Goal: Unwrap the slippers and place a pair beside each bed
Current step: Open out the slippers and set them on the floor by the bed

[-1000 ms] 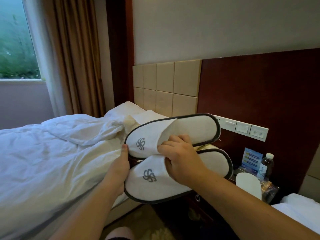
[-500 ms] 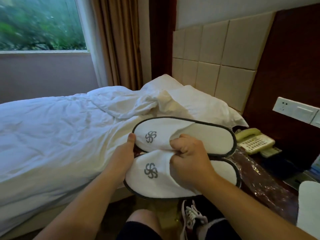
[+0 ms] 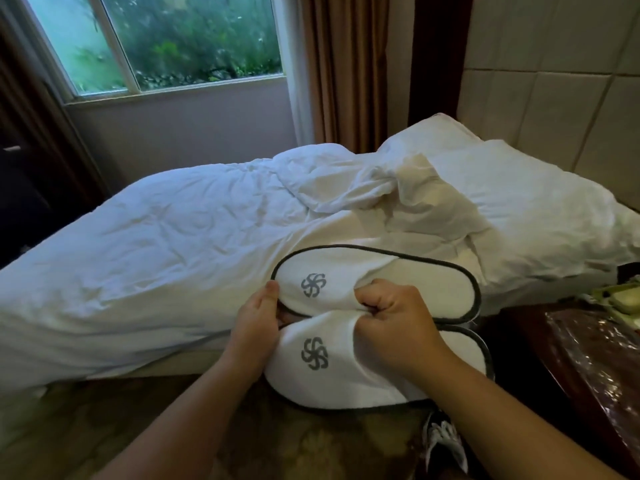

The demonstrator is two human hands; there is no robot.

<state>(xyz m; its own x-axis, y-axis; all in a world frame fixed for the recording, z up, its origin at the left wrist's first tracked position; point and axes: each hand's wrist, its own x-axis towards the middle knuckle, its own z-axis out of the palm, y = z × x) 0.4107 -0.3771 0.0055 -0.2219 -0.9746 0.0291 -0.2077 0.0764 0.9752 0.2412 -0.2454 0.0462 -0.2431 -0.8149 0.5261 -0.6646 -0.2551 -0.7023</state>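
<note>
Here, a window (image 3: 166, 43) with blurred greenery behind the glass is seen at upper left, flanked by brown pleated curtains (image 3: 332, 64). Below it, a bed (image 3: 156, 258) is covered by a white, heavily creased duvet, with a plump pillow (image 3: 540, 209) at its right end against a padded, square-panelled headboard (image 3: 554, 109). In front of the bed's near edge, a pair of slippers (image 3: 346, 341) is held in the air above a patterned carpet (image 3: 86, 420). They are of soft white terry cloth, oval, edged in dark piping, each stitched with a grey pinwheel emblem. The toe ends are pinched by the left hand (image 3: 258, 323), thumb on top of the upper slipper. The right hand (image 3: 394, 323) is closed in a fist on the bunched cloth of both uppers; its fingertips are hidden in the folds. A dark shoe (image 3: 446, 441) shows below. At far right, a dark nightstand (image 3: 540, 344) carries crinkled clear wrapping (image 3: 595, 358), cut off by the frame edge.
</note>
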